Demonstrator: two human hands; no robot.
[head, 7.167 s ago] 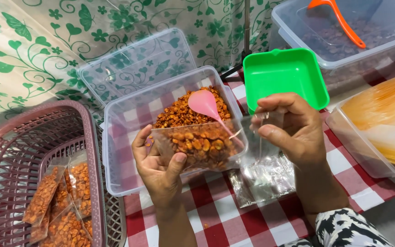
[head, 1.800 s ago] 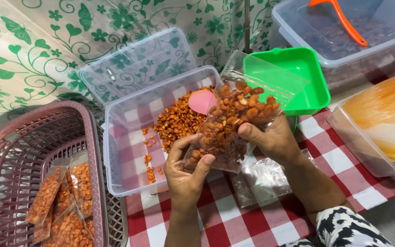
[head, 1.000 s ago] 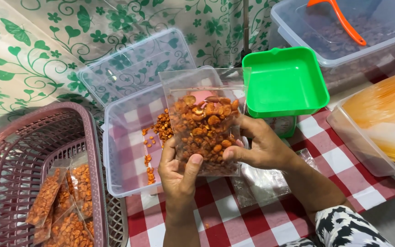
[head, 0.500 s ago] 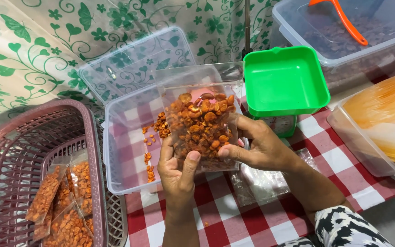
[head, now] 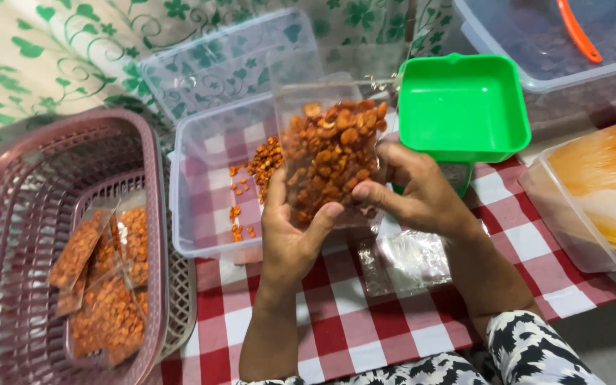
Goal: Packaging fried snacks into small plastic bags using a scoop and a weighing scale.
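Red-and-white checked cloth (head: pixel 365 335) covers the table under my arms, with a green leaf-patterned sheet behind it. Both my hands are closed around a clear bag (head: pixel 329 160) packed with orange-brown fried snack pieces, held upright above the near edge of the tub (head: pixel 208 192). My left hand (head: pixel 290 239) cups the bag from below and behind, thumb pressed across its front; my right hand (head: pixel 418 192) pinches its right side, thumb and fingertips tight on the plastic. The bag's top is open and stands clear of the filling.

That tub, a clear plastic box just behind the bag, holds only a thin scatter of the same snack against its checked-looking bottom. Its lid (head: pixel 229 60) leans at the far side of the tub. Right of the tub stands a green square tray (head: pixel 461 107), just beyond my right hand. A small stack of empty clear bags (head: pixel 401 260) lies on the cloth right of the tub's near corner, below my right wrist. Left of the tub sits a mauve basket (head: pixel 44 235) with several filled packets (head: pixel 105 285) lying in it. Well to the right of the tub are more clear boxes, one with an orange utensil (head: pixel 579 32) inside.
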